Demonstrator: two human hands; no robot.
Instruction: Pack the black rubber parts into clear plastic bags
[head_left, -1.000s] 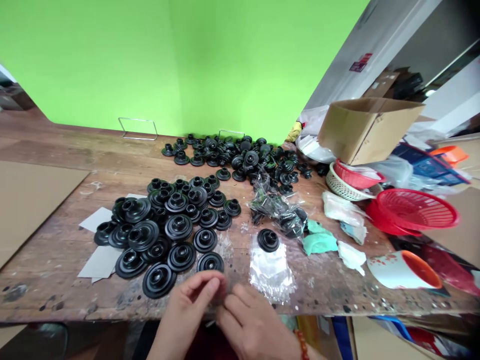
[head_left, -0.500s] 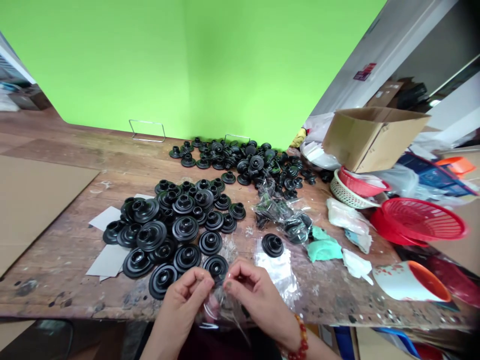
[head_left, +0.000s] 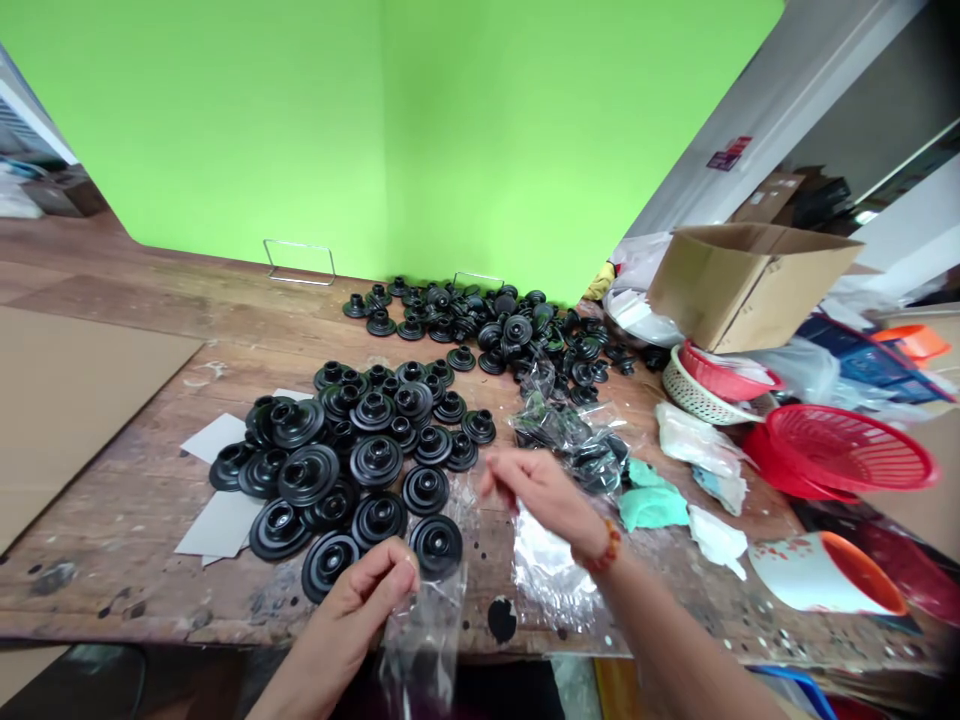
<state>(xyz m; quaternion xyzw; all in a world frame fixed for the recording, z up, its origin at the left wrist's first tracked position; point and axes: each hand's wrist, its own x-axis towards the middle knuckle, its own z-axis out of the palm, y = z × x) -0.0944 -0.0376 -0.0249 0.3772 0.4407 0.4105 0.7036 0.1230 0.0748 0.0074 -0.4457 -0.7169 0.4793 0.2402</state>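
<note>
The left hand (head_left: 367,600) sits at the near edge of the worn, paint-flecked wooden table (head_left: 135,480), its thumb and fingers pinched on the top of a small clear plastic bag (head_left: 424,640) that hangs down past the table's edge. The right hand (head_left: 544,490) reaches forward over the table with its fingers loosely curled; motion blur keeps me from telling whether anything is pinched in them. It hovers above a flat stack of clear plastic bags (head_left: 551,570) lying on the wood, with a beaded bracelet (head_left: 606,548) on its wrist. Just ahead of the left hand lies a cluster of round black ribbed rubber caps (head_left: 360,465), some resting on grey card sheets (head_left: 217,520). A second, denser heap of black rubber caps (head_left: 487,325) lies farther back near the green wall. Beyond the right hand lie bagged black caps (head_left: 577,440), crumpled teal cloth (head_left: 651,500), a red plastic basket (head_left: 844,450), a tipped white-and-orange cup (head_left: 821,575) and an open cardboard box (head_left: 746,280).
</note>
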